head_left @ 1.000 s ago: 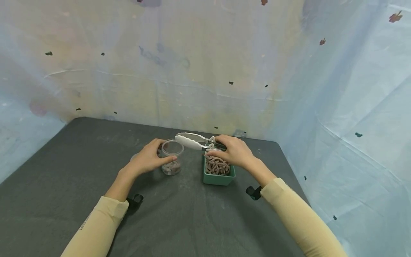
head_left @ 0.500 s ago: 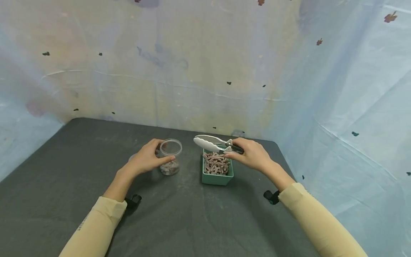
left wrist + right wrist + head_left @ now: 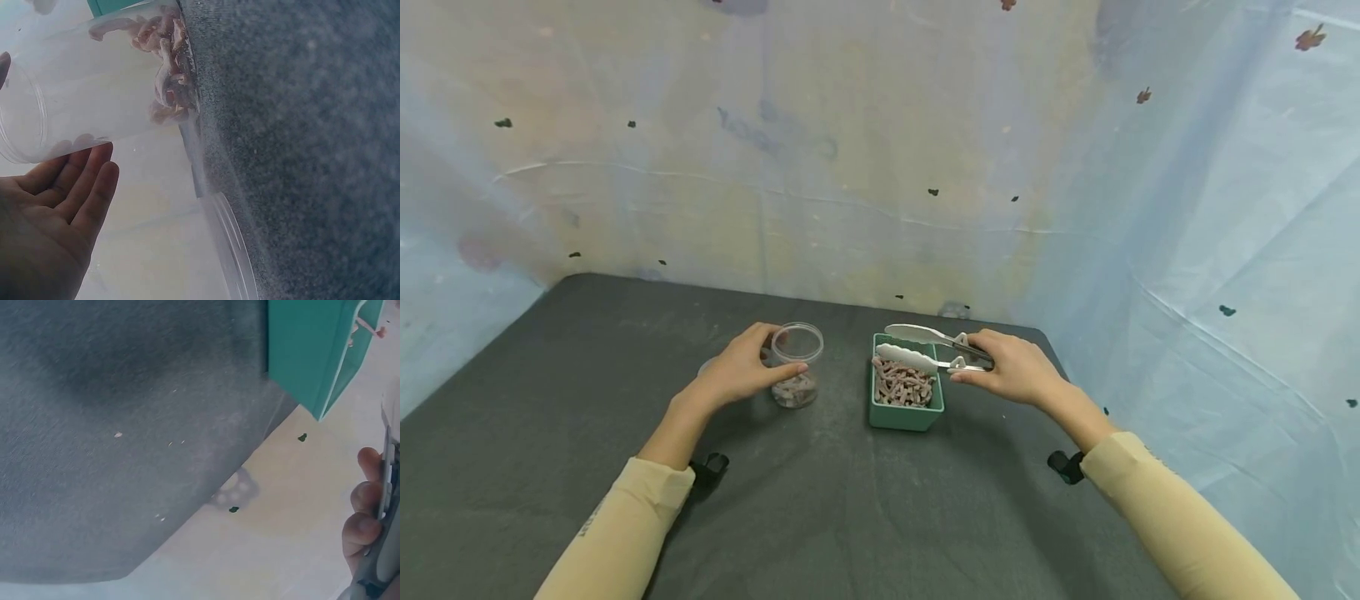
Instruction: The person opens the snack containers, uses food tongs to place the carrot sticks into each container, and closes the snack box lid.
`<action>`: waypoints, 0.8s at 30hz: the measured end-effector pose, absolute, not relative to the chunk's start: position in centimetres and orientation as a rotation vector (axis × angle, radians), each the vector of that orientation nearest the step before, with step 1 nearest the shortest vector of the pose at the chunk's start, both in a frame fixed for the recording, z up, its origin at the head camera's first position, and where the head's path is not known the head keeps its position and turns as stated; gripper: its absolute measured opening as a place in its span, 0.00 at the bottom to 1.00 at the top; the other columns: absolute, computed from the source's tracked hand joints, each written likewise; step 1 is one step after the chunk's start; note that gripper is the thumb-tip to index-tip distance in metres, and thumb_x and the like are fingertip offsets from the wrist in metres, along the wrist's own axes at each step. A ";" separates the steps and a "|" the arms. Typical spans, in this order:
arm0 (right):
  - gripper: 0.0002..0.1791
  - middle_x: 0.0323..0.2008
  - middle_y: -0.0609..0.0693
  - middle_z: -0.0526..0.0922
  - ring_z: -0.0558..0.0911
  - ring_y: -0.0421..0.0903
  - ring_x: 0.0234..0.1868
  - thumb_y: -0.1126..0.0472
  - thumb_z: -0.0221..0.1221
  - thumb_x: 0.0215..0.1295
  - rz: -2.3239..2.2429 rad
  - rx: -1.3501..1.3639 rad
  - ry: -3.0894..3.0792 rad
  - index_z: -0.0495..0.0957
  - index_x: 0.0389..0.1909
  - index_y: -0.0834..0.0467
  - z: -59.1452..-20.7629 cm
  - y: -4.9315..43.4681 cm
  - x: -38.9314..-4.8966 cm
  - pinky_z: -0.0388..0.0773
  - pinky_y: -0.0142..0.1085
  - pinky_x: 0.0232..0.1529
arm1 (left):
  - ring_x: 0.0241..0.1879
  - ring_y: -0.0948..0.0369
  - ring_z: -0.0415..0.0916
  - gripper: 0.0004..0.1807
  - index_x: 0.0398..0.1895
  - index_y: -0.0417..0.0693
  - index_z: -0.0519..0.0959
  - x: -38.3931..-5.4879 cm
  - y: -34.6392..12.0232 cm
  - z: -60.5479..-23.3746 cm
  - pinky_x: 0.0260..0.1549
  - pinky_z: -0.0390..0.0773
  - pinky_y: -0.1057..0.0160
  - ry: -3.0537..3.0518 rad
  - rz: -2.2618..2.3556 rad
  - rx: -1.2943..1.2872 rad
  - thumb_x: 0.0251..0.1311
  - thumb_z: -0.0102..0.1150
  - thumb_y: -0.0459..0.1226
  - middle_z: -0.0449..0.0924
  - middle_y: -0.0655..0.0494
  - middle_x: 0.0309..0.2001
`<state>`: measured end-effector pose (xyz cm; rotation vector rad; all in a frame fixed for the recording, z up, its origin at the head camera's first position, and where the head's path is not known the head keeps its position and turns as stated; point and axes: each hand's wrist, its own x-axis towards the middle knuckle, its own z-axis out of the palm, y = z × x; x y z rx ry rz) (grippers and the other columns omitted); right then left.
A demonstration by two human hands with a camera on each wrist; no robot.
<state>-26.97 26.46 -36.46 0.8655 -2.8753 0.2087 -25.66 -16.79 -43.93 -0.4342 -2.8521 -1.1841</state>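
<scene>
From the head view, our left hand (image 3: pixel 741 369) cupped the clear jar (image 3: pixel 797 365), fingers curled on its side. Our right hand (image 3: pixel 1009 368) gripped the white tongs (image 3: pixel 917 348), tips apart over the green box (image 3: pixel 904 410) of brown sticks (image 3: pixel 901 384) at 3 o'clock from the jar. We judged we were about to grab sticks; next the tongs must dip and squeeze.

In the left wrist view, the jar (image 3: pixel 94 87) held a few sticks, and a clear lid (image 3: pixel 231 244) lay beside it on the counter (image 3: pixel 312 156).

In the right wrist view, fingers (image 3: pixel 362 512) wrapped the tongs' handle near the box (image 3: pixel 306 356). Nothing was in the way.

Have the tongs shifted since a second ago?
Yes. The tongs in the right hand moved rightward, from above the clear jar to over the green box.
</scene>
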 end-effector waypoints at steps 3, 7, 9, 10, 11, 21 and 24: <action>0.42 0.53 0.53 0.84 0.84 0.48 0.40 0.32 0.67 0.63 0.153 0.861 -2.909 0.77 0.67 0.58 -36.3 26.8 -27.0 0.81 0.48 0.37 | 0.59 0.42 0.73 0.47 0.72 0.36 0.66 -25.7 -16.8 -43.9 0.53 0.78 0.41 -2.849 -1.189 -0.437 0.65 0.66 0.62 0.70 0.38 0.64; 0.48 0.60 0.58 0.82 0.86 0.55 0.47 0.30 0.67 0.61 0.105 0.852 -2.944 0.74 0.71 0.60 -36.2 27.1 -27.0 0.83 0.52 0.42 | 0.58 0.42 0.73 0.46 0.72 0.36 0.66 -25.6 -16.9 -43.9 0.53 0.78 0.41 -2.845 -1.201 -0.443 0.65 0.66 0.61 0.70 0.38 0.64; 0.50 0.60 0.58 0.82 0.86 0.55 0.48 0.29 0.67 0.60 0.089 0.853 -2.950 0.73 0.72 0.60 -36.1 27.1 -27.0 0.83 0.52 0.42 | 0.59 0.42 0.73 0.46 0.72 0.35 0.66 -25.6 -16.9 -43.9 0.53 0.77 0.41 -2.845 -1.203 -0.445 0.66 0.66 0.60 0.70 0.38 0.64; 0.50 0.60 0.58 0.82 0.86 0.55 0.47 0.28 0.67 0.60 0.081 0.857 -2.951 0.73 0.72 0.60 -36.1 27.1 -27.0 0.83 0.52 0.40 | 0.59 0.42 0.73 0.46 0.72 0.35 0.66 -25.6 -16.9 -43.9 0.53 0.77 0.41 -2.845 -1.204 -0.446 0.66 0.66 0.60 0.70 0.38 0.64; 0.51 0.61 0.59 0.82 0.86 0.55 0.47 0.28 0.67 0.59 0.071 0.861 -2.951 0.73 0.72 0.60 -36.0 27.1 -27.1 0.83 0.51 0.39 | 0.59 0.42 0.73 0.46 0.72 0.35 0.66 -25.6 -16.9 -43.9 0.53 0.77 0.40 -2.845 -1.203 -0.446 0.66 0.66 0.60 0.70 0.38 0.64; 0.53 0.65 0.61 0.79 0.84 0.60 0.56 0.26 0.66 0.58 -0.054 0.885 -3.045 0.72 0.74 0.59 -35.0 26.4 -27.5 0.83 0.50 0.39 | 0.59 0.42 0.73 0.45 0.72 0.36 0.66 -25.6 -16.8 -43.9 0.53 0.77 0.41 -2.845 -1.203 -0.438 0.65 0.66 0.60 0.70 0.39 0.63; 0.54 0.67 0.62 0.78 0.81 0.62 0.60 0.25 0.66 0.58 -0.079 0.885 -3.079 0.70 0.75 0.59 -34.9 26.1 -27.6 0.83 0.54 0.44 | 0.59 0.42 0.73 0.45 0.72 0.36 0.66 -25.6 -16.8 -43.9 0.53 0.77 0.40 -2.848 -1.202 -0.440 0.66 0.66 0.61 0.70 0.39 0.64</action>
